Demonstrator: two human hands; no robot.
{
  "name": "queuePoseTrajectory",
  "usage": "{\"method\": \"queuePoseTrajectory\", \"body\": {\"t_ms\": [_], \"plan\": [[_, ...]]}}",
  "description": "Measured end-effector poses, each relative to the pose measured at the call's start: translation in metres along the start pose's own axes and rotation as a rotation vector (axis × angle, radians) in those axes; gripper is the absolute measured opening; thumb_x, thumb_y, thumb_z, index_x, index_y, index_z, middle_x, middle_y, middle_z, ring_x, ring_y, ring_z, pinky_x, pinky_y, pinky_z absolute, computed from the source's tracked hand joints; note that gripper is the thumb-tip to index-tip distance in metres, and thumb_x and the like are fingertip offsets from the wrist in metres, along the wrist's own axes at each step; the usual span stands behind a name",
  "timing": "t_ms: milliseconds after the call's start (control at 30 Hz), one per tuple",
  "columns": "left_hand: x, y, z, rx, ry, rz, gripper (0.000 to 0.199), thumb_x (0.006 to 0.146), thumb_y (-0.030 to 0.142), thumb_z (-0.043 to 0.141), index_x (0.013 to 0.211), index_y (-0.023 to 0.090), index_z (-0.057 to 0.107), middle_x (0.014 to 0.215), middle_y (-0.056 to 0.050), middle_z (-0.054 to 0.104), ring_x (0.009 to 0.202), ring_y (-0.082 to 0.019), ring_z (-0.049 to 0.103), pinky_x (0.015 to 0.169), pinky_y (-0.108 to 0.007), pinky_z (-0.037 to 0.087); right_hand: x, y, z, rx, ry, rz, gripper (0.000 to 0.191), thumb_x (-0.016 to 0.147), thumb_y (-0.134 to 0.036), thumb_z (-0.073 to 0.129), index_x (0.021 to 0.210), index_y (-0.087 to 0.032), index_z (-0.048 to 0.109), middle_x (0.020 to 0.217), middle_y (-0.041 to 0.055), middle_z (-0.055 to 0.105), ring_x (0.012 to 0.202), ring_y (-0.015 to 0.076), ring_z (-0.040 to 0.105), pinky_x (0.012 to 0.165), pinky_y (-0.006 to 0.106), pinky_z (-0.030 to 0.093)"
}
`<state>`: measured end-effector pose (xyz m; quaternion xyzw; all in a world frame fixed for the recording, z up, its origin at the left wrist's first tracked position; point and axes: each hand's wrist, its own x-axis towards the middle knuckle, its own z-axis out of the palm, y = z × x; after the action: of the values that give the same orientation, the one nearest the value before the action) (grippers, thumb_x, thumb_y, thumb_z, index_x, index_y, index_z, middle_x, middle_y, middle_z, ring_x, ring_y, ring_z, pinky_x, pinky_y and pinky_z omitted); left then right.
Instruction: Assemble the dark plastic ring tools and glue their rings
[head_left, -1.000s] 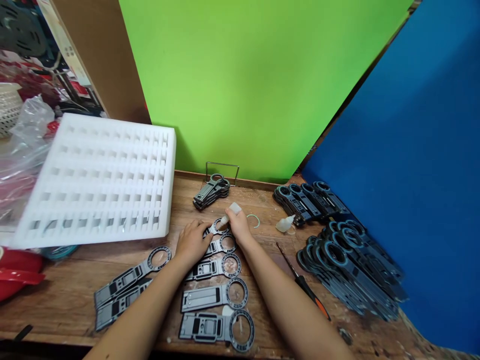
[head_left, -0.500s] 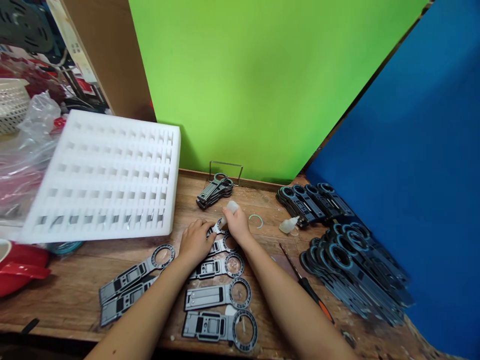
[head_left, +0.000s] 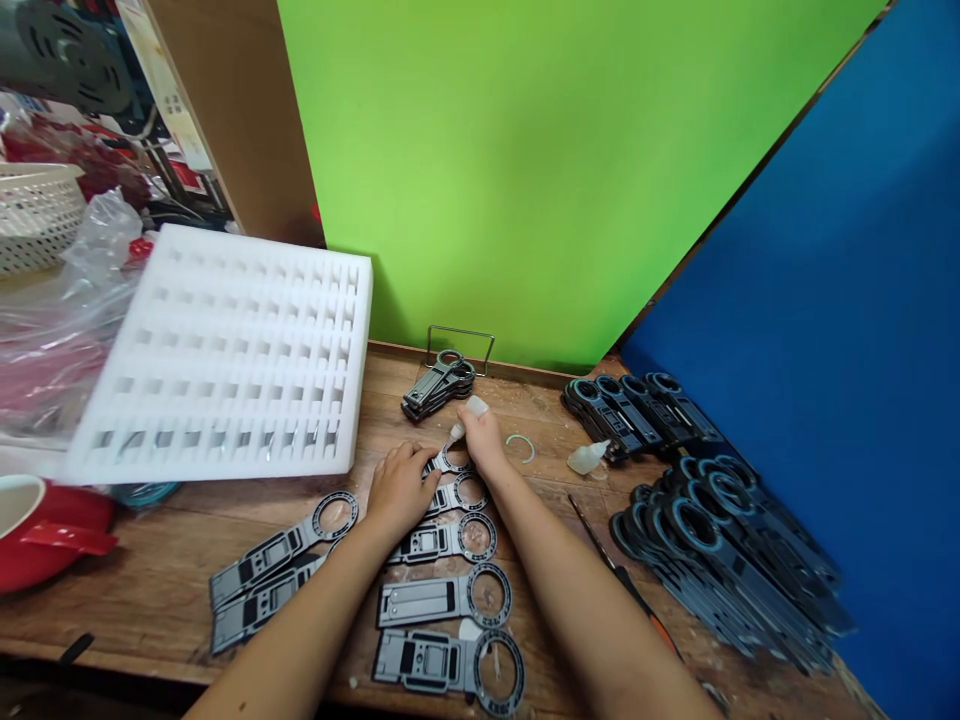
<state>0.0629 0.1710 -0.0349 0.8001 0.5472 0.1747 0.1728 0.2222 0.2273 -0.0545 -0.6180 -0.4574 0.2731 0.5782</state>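
In my right hand (head_left: pixel 484 440) is a small translucent squeeze bottle (head_left: pixel 475 406), tilted with its nozzle down at the ring of the farthest grey ring-ended bracket (head_left: pixel 454 459). My left hand (head_left: pixel 401 485) covers that bracket's other end, thumb and fingers closed about it. Nearer me, more brackets lie in a column, rings to the right: one partly under my left hand, then a bracket (head_left: pixel 442 540), one with a plain plate (head_left: pixel 424 602) and the nearest one (head_left: pixel 427 660). Whether liquid is leaving the nozzle is too small to tell.
White slotted foam (head_left: pixel 225 360) and a red pot (head_left: pixel 56 535) are at left, beside two brackets (head_left: pixel 274 555). Dark brackets are piled at right (head_left: pixel 720 540) and stacked behind (head_left: pixel 439 385). A second bottle (head_left: pixel 587 457), a pale ring piece (head_left: pixel 521 445) and a screwdriver (head_left: pixel 626 580) lie right of my arm.
The whole view has shifted slightly, so everything appears a little further right. The bottle's nozzle now shows more clearly above the far ring. Both hands keep their places on bracket and bottle.
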Motion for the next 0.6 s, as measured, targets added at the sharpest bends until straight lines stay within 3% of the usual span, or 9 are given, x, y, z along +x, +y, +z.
{"method": "queuePoseTrajectory", "body": {"t_ms": [333,600], "plan": [[0.000,0.000,0.000,-0.003,-0.014,-0.013,0.035,0.084,0.038,0.048,0.116,0.030,0.058,0.107,-0.005,0.057,0.107,-0.024,0.050,0.091,-0.036,0.037,0.007,0.002,-0.008,-0.024,0.108,0.043,0.026,0.074,-0.042,0.049,0.058,-0.022,0.047,0.051,-0.0045,0.053,0.053,0.0150,0.048,0.055,0.026,0.037],[-0.001,0.002,-0.002,0.005,-0.015,-0.017,0.035,0.084,0.038,0.047,0.116,0.028,0.059,0.105,-0.006,0.057,0.106,-0.024,0.051,0.091,-0.036,0.037,-0.003,-0.007,-0.020,-0.107,0.214,0.042,0.026,0.075,-0.042,0.050,0.060,-0.022,0.044,0.051,-0.0047,0.049,0.053,0.0140,0.044,0.054,0.026,0.034]]}}
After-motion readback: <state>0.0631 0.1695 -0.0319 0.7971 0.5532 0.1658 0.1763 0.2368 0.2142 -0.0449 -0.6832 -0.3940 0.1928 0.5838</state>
